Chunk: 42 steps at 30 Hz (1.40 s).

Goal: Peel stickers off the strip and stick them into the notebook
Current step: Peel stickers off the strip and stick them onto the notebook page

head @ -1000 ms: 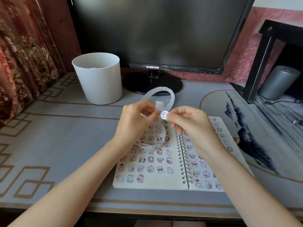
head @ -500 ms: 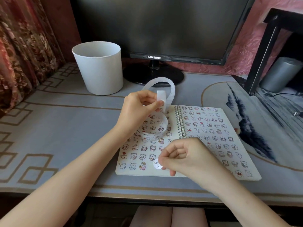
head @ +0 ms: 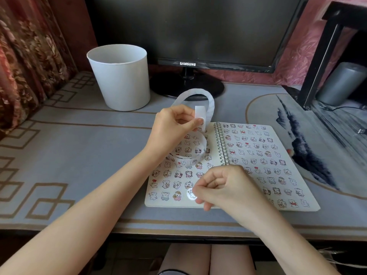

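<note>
Grey cloth with brown line patterns covers the counter (head: 79, 147), and behind it stand a white plastic bucket (head: 121, 80) and a black flat monitor (head: 188, 26).

An open spiral-bound paper notebook (head: 170, 204) lies flat on the counter before the person. Both its pages are already filled with many rows of small cartoon bear stickers, so a large part of the task seems done.

The left hand (head: 170, 130) is raised over the left page. Its thumb and forefinger are closed together on a long white paper strip (head: 210, 104), which curls in loops above and below the hand. The lower loop shows some stickers not yet peeled, so more work is left.

The right hand (head: 224, 189) is low at the bottom row of the left page. Its fingers (head: 198, 190) are curled and their tips pinch one round white sticker (head: 191, 194), which lies against the paper. Whether it is already pressed down fully cannot be told. By judgement, this sticker is just being placed beside the last bear in that row, where free space remains.
</note>
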Available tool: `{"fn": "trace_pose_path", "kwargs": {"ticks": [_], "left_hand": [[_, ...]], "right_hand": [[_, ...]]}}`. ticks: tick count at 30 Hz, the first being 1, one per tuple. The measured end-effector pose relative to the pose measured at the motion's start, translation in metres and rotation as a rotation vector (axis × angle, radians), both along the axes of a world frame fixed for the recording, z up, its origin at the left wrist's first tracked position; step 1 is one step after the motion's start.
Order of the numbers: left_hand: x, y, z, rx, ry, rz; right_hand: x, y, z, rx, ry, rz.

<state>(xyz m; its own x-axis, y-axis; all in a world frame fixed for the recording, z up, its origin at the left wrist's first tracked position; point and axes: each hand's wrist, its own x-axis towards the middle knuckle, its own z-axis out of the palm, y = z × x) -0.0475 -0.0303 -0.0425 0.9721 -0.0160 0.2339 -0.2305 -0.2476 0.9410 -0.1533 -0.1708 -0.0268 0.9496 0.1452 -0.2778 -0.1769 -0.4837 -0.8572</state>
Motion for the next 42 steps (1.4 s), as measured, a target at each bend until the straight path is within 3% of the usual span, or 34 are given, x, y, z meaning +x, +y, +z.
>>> {"fn": "trace_pose_path", "kwargs": {"ticks": [7, 15, 42], "left_hand": [[-0.001, 0.0, 0.0, 0.0, -0.01, -0.016], [-0.002, -0.001, 0.001, -0.022, -0.014, -0.033], [-0.004, -0.002, 0.001, -0.01, -0.019, -0.044]], "right_hand": [[-0.017, 0.005, -0.002, 0.017, -0.123, -0.036], [-0.019, 0.008, -0.011, 0.105, -0.117, -0.144], [-0.017, 0.016, -0.018, -0.004, -0.151, -0.2]]}}
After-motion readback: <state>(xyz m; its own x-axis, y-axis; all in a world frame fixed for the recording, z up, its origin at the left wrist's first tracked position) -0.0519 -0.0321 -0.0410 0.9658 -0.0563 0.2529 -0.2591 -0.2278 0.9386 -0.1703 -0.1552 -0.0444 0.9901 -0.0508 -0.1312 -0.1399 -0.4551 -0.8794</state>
